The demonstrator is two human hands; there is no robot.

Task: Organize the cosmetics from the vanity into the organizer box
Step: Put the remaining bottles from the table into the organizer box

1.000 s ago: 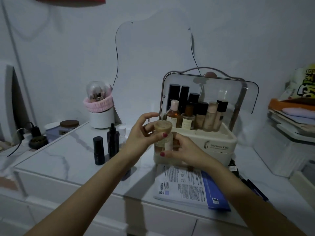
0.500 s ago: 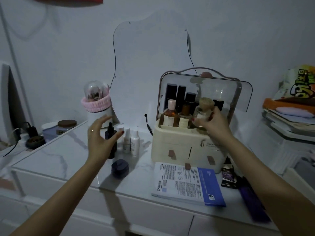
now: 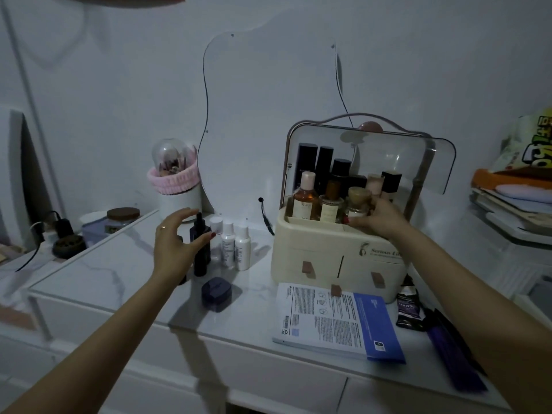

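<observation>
Head view, landmark: organizer box (image 3: 337, 258), cream, two front drawers, clear lid raised, standing on the marble counter (image 3: 98, 273).

- Right hand (image 3: 378, 218): at the box's top front edge, fingers curled round a small clear jar with a tan cap (image 3: 357, 201), which sits in the upper tray.
- In the same tray, left of the jar: amber bottle with pale cap (image 3: 305, 198), short amber bottle (image 3: 331, 201); dark tall tubes stand behind them.
- Left hand (image 3: 176, 240): well left of the box, fingers spread, holding nothing, just beside a dark dropper bottle (image 3: 200, 243).
- Between dropper bottle and box: two small white bottles (image 3: 236, 246).
- In front of these: dark blue compact (image 3: 216, 292).
- In front of the box: printed leaflet pack (image 3: 334, 321).
- Far left of the box, at the wall: white brush holder with pink band (image 3: 176, 189).
</observation>
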